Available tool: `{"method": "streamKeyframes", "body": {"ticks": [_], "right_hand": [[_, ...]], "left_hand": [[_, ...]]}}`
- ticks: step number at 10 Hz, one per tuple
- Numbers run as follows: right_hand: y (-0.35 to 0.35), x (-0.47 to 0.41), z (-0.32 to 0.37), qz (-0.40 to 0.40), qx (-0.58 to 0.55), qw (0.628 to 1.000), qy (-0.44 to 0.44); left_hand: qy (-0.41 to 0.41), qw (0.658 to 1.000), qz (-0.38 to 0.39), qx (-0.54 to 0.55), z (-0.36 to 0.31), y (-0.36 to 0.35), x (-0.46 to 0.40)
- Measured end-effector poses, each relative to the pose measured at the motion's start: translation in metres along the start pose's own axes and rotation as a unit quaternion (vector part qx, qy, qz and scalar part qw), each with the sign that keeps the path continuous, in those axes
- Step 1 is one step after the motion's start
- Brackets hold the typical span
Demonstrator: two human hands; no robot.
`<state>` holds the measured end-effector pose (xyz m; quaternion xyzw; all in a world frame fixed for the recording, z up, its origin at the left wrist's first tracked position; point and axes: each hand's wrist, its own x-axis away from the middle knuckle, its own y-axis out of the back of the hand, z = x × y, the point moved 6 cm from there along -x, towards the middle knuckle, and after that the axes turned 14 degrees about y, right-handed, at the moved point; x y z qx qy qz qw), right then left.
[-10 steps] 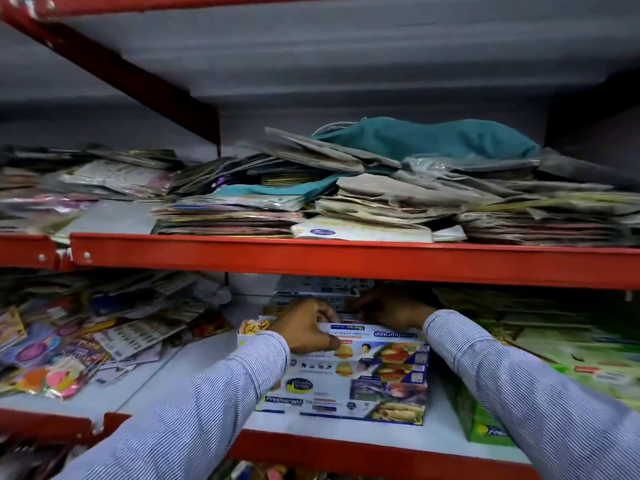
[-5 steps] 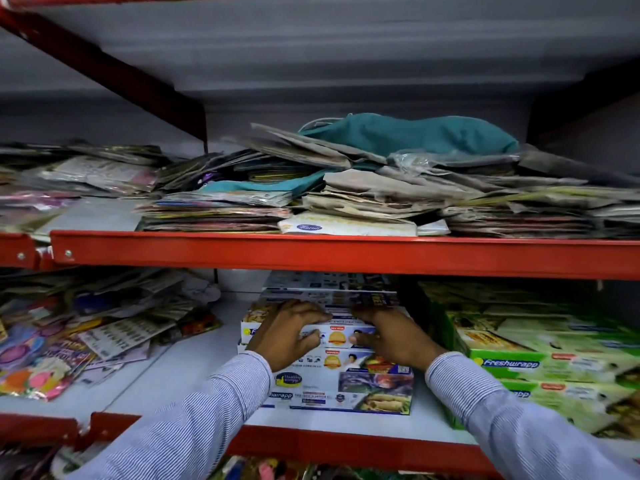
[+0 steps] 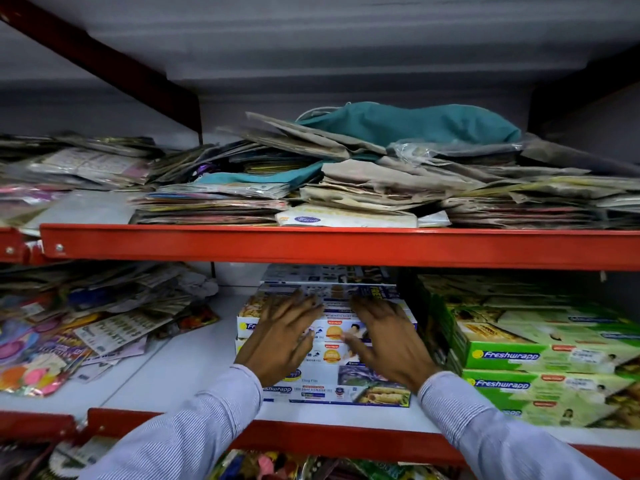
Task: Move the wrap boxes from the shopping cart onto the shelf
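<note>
Both hands have drawn back toward the shelf's [image 3: 194, 355] front edge since a moment ago. The left hand [image 3: 280, 337] and right hand [image 3: 391, 344] now lie flat, fingers spread and released, on the stacked blue wrap boxes [image 3: 332, 393], just beside the green boxes [image 3: 540, 362].

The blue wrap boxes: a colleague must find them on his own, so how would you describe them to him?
Find the lower shelf under the red beam. Near its middle, a stack of blue wrap boxes sits between loose packets and green boxes. They are the only blue-and-white boxes, with the left hand and right hand spread open on them.
</note>
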<state>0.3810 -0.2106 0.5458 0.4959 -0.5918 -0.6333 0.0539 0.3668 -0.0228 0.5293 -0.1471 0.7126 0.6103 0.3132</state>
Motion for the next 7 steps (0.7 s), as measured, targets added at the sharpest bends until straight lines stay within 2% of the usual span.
{"method": "streamKeyframes", "body": {"ticks": [1,3,5,7], "right_hand": [[-0.018,0.008,0.011,0.004,0.050,0.999,0.000],[-0.031,0.007,0.009,0.006,0.105,0.994,-0.010],[-0.042,0.008,0.012,-0.014,0.119,0.992,-0.041],[-0.028,0.011,0.026,-0.057,0.105,0.993,-0.016]], "left_hand": [[-0.018,0.994,-0.047,-0.094,0.000,-0.006,0.012],[-0.029,0.986,-0.049,-0.159,0.018,-0.025,0.003],[-0.066,0.978,-0.078,-0.182,0.024,-0.033,0.002],[-0.047,0.978,-0.067,-0.191,0.014,-0.022,0.011]]}}
